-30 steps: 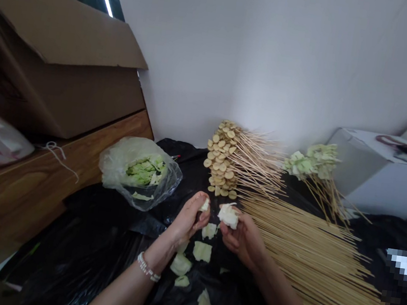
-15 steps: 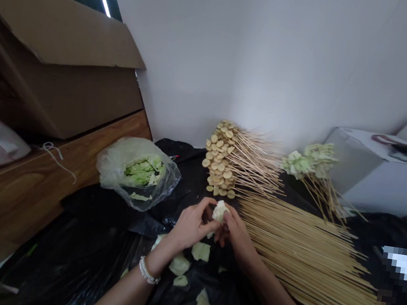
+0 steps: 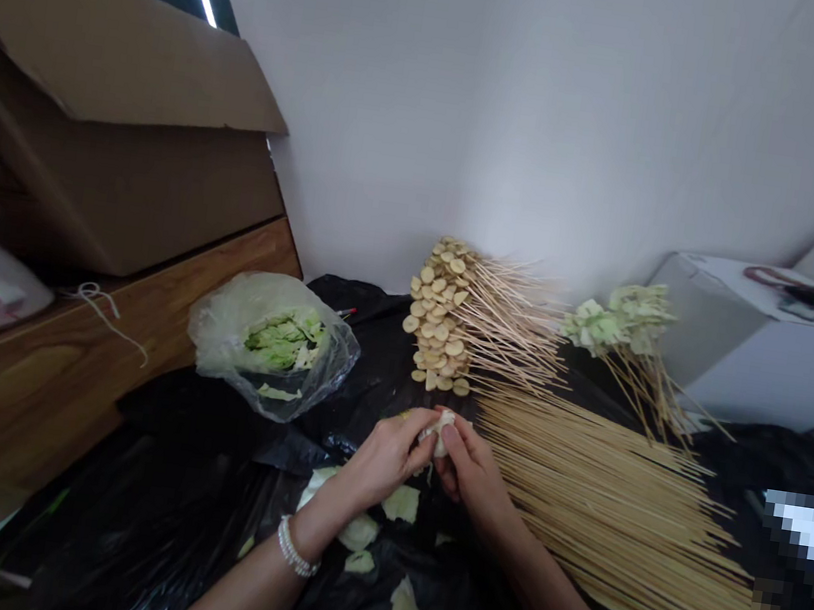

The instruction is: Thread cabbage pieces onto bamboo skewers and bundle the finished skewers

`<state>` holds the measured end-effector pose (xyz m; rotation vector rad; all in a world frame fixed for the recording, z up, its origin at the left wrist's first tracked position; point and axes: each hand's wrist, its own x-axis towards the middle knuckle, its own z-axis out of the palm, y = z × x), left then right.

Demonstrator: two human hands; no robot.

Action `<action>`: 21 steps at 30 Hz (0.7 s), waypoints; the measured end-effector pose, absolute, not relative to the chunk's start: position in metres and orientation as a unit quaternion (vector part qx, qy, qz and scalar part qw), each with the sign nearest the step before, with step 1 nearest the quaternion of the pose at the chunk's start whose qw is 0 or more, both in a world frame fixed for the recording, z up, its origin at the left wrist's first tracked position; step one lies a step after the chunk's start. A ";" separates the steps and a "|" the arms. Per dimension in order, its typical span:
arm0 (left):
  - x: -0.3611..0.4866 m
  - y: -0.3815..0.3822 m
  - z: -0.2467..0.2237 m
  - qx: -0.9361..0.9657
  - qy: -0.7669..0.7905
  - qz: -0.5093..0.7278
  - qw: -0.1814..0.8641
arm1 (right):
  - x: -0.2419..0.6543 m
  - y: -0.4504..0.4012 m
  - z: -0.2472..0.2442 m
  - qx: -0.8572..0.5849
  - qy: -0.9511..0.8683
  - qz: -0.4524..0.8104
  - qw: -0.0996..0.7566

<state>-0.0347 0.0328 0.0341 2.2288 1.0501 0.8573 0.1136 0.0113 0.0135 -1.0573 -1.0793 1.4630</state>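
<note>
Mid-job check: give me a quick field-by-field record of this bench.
left hand: holds pale cabbage piece together with right hand
right hand: holds same piece
under hands: loose cabbage pieces on black plastic sheet
right of hands: bare wooden skewers
behind: skewered round slices, skewered cabbage, bag of cabbage

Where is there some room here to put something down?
The black plastic sheet is bare to the left of the left hand, below the clear bag. The wooden surface beside it also has room. It's crowded below the hands and right hand, where cabbage pieces lie, and farther right, where loose bamboo skewers cover the sheet.
</note>
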 end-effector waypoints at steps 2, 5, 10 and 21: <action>-0.035 0.033 0.031 0.828 0.401 0.305 0.246 | 0.113 0.011 0.014 -0.424 -0.436 0.619 0.497; -0.035 0.033 0.031 0.821 0.406 0.310 0.256 | 0.115 0.010 0.017 -0.395 -0.406 0.659 0.495; -0.037 0.031 0.037 0.788 0.408 0.331 0.320 | 0.122 0.009 0.022 -0.330 -0.338 0.737 0.484; -0.034 0.035 0.035 0.650 0.390 0.411 0.505 | 0.131 0.013 0.019 -0.220 -0.266 0.823 0.452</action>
